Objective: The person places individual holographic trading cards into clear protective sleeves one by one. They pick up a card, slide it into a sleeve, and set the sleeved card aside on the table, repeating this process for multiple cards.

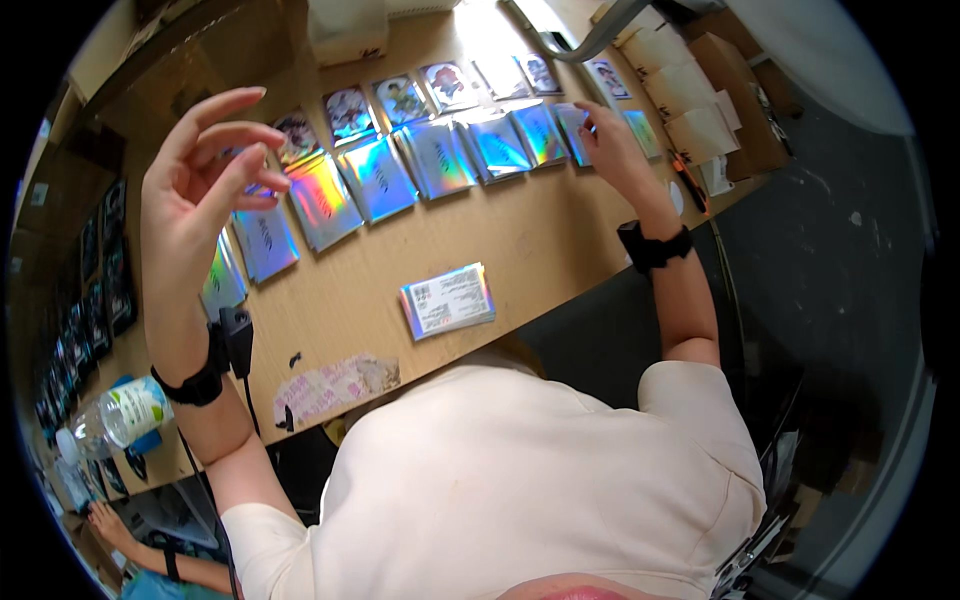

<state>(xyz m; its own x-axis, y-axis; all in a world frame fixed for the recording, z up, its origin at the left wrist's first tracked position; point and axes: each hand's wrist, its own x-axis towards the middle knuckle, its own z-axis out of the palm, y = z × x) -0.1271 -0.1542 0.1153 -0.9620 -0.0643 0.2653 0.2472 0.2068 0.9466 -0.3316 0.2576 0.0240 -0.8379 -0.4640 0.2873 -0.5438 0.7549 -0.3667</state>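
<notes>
My left hand is raised above the left end of the table, its fingers bent and apart, with nothing visible in it. At the right end of a row of shiny holographic silver packets, my right hand has its fingertips closed at the top edge of a silver packet. Several more stacks, such as this packet stack, run leftward across the table. Behind them lie picture cards with printed figures. Nearest my body is a separate packet stack, with its white printed label up.
A clear water bottle lies at the left edge of the wooden table. Orange-and-black cutter and cardboard boxes are at the right. A metal arm overhangs the back. Another person's hand shows at lower left.
</notes>
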